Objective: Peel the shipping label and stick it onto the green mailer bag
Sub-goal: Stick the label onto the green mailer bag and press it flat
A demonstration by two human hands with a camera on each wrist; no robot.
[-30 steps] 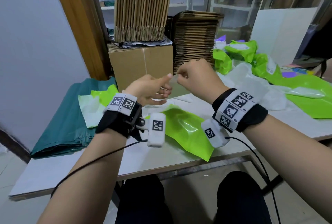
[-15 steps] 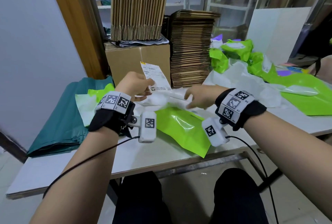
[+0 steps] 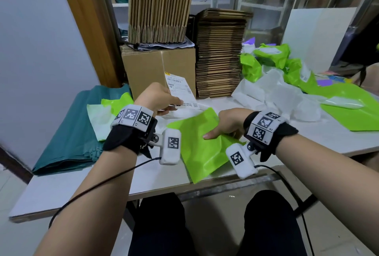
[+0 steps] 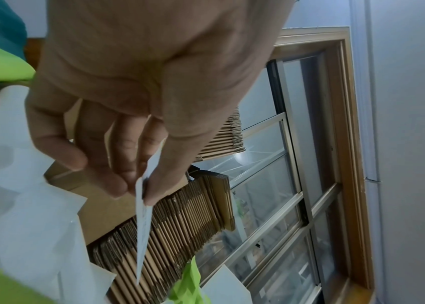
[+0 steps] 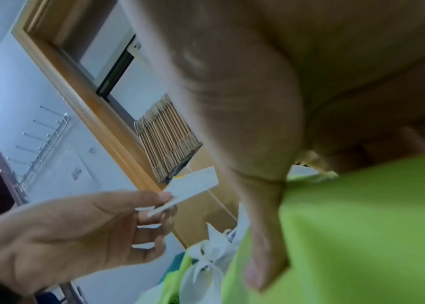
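My left hand (image 3: 174,107) pinches the lower corner of the white printed shipping label (image 3: 181,91) and holds it upright above the table. The left wrist view shows that label (image 4: 144,216) edge-on between thumb and fingers (image 4: 118,181). A bright green mailer bag (image 3: 201,153) lies on the white table (image 3: 82,186) near the front edge. My right hand (image 3: 217,132) grips the bag's right side, thumb on top and fingers underneath. From the right wrist I see my thumb (image 5: 266,246) on the green bag (image 5: 375,226), with the label (image 5: 193,185) to its left.
Behind the hands stands a cardboard box (image 3: 147,69) topped with flattened cartons (image 3: 160,5), and another carton stack (image 3: 219,54) beside it. Dark green bags (image 3: 67,134) are piled at left. More green mailers (image 3: 348,112) and white sheets (image 3: 287,99) cover the right.
Both hands held the label together a second ago. My right hand has since let go, dropped to the green bag and gripped its edge, while my left hand keeps the label raised.
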